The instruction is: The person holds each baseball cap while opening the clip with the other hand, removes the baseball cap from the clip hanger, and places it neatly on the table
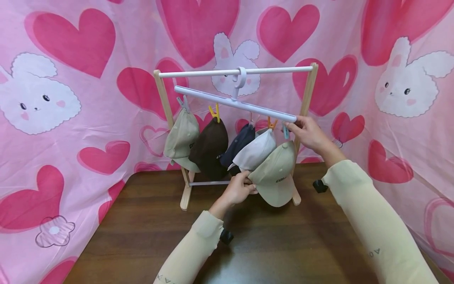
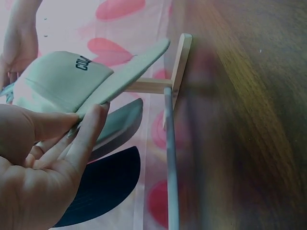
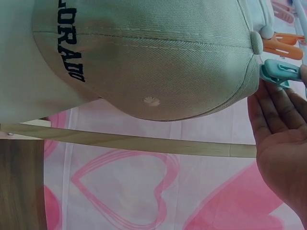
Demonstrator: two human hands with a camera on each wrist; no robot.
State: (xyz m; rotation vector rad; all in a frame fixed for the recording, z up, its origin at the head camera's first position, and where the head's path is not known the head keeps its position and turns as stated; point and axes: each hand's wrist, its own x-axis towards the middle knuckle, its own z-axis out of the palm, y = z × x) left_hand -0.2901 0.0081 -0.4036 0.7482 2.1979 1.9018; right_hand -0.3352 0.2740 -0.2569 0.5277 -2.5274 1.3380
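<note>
Counted mid-frame: five caps [image 1: 256,152], five clips [image 1: 216,113], one hanger [image 1: 262,110], one rack [image 1: 307,90]. Seen right of centre: front beige cap [image 1: 274,173], below right hand [image 1: 307,132], to right of left hand [image 1: 237,189]. Pinching brim [image 2: 125,80] edge with left hand; pinching blue clip [image 3: 280,71] with right hand, at cap's crown, beside hanger's lower end.

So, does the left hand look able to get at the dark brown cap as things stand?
Probably yes, after letting go: the left hand pinches the rightmost beige cap near its brim. Nothing seems to block the front of the dark brown cap.
</note>
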